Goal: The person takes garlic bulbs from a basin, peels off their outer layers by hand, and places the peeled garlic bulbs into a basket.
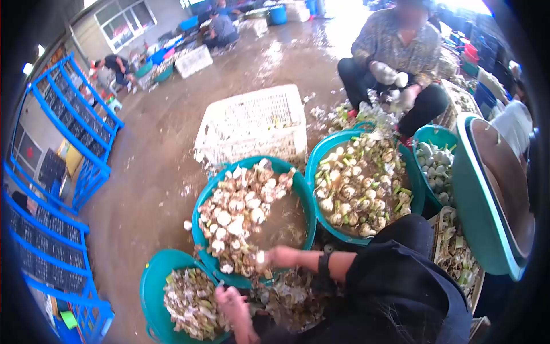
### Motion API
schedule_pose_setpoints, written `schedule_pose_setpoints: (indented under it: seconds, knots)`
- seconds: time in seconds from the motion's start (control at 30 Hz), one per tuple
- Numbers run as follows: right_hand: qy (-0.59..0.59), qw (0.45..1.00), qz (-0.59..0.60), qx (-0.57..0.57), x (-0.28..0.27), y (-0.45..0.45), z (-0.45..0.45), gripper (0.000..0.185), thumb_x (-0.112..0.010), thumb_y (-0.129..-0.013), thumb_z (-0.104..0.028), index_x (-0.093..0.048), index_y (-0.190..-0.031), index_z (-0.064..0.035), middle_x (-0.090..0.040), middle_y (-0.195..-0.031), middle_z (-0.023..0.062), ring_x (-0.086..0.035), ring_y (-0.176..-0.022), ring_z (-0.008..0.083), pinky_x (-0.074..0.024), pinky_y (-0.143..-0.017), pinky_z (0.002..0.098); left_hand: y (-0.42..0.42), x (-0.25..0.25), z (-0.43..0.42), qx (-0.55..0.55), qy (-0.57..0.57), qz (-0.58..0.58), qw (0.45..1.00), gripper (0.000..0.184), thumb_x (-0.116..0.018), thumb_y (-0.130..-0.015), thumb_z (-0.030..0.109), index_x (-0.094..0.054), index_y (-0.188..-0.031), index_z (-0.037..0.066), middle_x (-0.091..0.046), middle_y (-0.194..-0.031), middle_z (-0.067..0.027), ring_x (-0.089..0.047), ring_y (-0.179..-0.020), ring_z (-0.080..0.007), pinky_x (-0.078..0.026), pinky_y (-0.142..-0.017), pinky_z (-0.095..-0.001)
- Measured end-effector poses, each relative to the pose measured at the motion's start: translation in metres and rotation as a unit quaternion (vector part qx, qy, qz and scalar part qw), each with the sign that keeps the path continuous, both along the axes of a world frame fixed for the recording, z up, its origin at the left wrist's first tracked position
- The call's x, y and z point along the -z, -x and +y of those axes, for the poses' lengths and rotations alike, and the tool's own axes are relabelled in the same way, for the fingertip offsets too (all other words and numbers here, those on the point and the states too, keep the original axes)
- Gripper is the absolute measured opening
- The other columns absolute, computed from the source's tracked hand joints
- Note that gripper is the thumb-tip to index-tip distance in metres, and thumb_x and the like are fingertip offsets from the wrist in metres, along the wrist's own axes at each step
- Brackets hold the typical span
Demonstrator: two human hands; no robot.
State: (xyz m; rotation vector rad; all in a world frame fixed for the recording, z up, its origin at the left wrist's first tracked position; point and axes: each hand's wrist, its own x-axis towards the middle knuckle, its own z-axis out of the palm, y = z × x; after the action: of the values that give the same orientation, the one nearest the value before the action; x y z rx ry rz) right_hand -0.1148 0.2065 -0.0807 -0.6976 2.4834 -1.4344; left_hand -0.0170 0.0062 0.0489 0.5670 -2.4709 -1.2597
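My right hand [281,257] reaches over the near edge of a teal tub [312,223] of garlic. Its fingers close around a pale garlic bulb [260,257] with dirty roots or skin. Lower down, my left hand [232,304] is closed beside a smaller teal tub [150,295] filled with cut stalks and peelings [195,301]. A small, pale bit shows at its fingertips, too unclear to name. Many untrimmed garlic bulbs [236,203] are heaped in the left part of the garlic tub, with brown residue at its right.
Another teal tub [307,172] holds garlic with green stems. Behind stands a white plastic crate [252,103]. A co-worker [395,46] in gloves sits at the upper right. A large teal basin [487,218] leans at right; blue metal racks [74,137] line the left.
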Motion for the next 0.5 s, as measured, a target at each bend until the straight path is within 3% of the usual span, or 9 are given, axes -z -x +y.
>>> schedule_pose_setpoints:
  seconds: [0.03,0.07,0.1,0.13,0.23,0.3,0.37,0.43,0.5]
  knots:
    - [-0.017,0.996,0.058,-0.068,-0.033,-0.011,-0.007,0.019,-0.046,-0.076,-0.018,-0.057,-0.085,-0.0049,-0.057,-0.079,0.0194,-0.056,-0.072,0.0362,-0.0461,-0.065,0.0415,0.015,-0.01,0.033,0.012,-0.284,-0.147,0.947,0.045,-0.05,-0.084,0.037,-0.045,-0.108,-0.001,-0.055,-0.083,-0.0093,-0.051,-0.059,-0.0122,-0.042,-0.048,-0.0271]
    - [-0.036,0.996,0.025,-0.075,-0.068,-0.036,0.001,0.016,-0.045,-0.078,-0.016,-0.056,-0.082,-0.0053,-0.057,-0.075,0.02,-0.056,-0.07,0.0352,-0.046,-0.065,0.0417,0.025,0.0,0.047,0.021,-0.328,-0.159,0.931,0.043,-0.05,-0.084,0.039,-0.05,-0.103,0.001,-0.055,-0.08,-0.0086,-0.05,-0.057,-0.0118,-0.042,-0.047,-0.0275]
    - [-0.047,0.983,0.146,-0.105,-0.096,-0.051,0.002,0.019,-0.042,-0.082,-0.019,-0.054,-0.077,-0.0053,-0.058,-0.076,0.017,-0.057,-0.071,0.0336,-0.0445,-0.063,0.0426,0.037,0.017,0.056,0.028,-0.373,-0.165,0.913,0.041,-0.05,-0.083,0.041,-0.054,-0.098,0.003,-0.056,-0.077,-0.008,-0.05,-0.054,-0.0115,-0.042,-0.047,-0.0279]
    - [-0.174,0.982,0.047,-0.064,-0.112,-0.064,0.0,0.021,-0.042,-0.082,-0.023,-0.055,-0.076,-0.0078,-0.058,-0.068,0.0157,-0.057,-0.064,0.0338,-0.0444,-0.056,0.0436,0.041,0.029,0.065,0.061,-0.274,-0.119,0.952,0.038,-0.05,-0.083,0.04,-0.057,-0.088,0.003,-0.056,-0.073,-0.0069,-0.05,-0.055,-0.011,-0.041,-0.046,-0.0277]
    - [-0.207,0.977,0.036,-0.034,-0.113,-0.086,0.008,0.024,-0.044,-0.081,-0.029,-0.055,-0.075,-0.0091,-0.059,-0.067,0.0155,-0.059,-0.064,0.0335,-0.0467,-0.056,0.0437,0.048,0.098,0.074,0.101,-0.017,0.068,0.992,0.041,-0.051,-0.083,0.037,-0.057,-0.057,0.006,-0.056,-0.062,-0.0044,-0.05,-0.055,-0.0115,-0.04,-0.045,-0.0276]
    - [-0.218,0.976,-0.006,0.014,-0.108,-0.099,0.012,0.025,-0.043,-0.081,-0.029,-0.056,-0.077,-0.0086,-0.06,-0.07,0.0157,-0.06,-0.068,0.0329,-0.0469,-0.06,0.0439,0.025,0.044,0.089,0.172,-0.144,-0.096,0.97,0.03,-0.052,-0.083,0.031,-0.06,-0.073,0.005,-0.06,-0.073,-0.0071,-0.056,-0.068,-0.0147,-0.044,-0.054,-0.029]
    - [-0.16,0.984,-0.048,0.053,-0.11,-0.106,0.018,0.026,-0.042,-0.082,-0.028,-0.057,-0.078,-0.0079,-0.06,-0.072,0.0166,-0.059,-0.073,0.0339,-0.0467,-0.064,0.0441,0.018,0.041,0.087,0.224,-0.225,-0.132,0.939,0.026,-0.052,-0.083,0.03,-0.059,-0.079,0.005,-0.06,-0.077,-0.0066,-0.056,-0.071,-0.0141,-0.044,-0.057,-0.0281]
    - [-0.172,0.979,-0.086,0.072,-0.091,-0.101,0.021,0.022,-0.042,-0.082,-0.023,-0.057,-0.077,-0.0073,-0.061,-0.072,0.0133,-0.06,-0.076,0.0277,-0.0458,-0.071,0.0392,0.017,0.037,0.085,0.256,-0.273,-0.154,0.914,0.024,-0.052,-0.084,0.028,-0.057,-0.085,0.005,-0.059,-0.082,-0.006,-0.056,-0.075,-0.0134,-0.044,-0.06,-0.0271]
    - [0.031,0.964,-0.246,0.093,-0.067,-0.093,0.029,0.02,-0.044,-0.083,-0.017,-0.057,-0.075,-0.0053,-0.06,-0.071,0.005,-0.057,-0.076,0.0153,-0.0437,-0.074,0.0309,0.019,0.039,0.084,0.275,-0.297,-0.169,0.899,0.023,-0.053,-0.084,0.026,-0.056,-0.091,0.005,-0.059,-0.086,-0.0055,-0.055,-0.078,-0.0128,-0.044,-0.063,-0.0262]
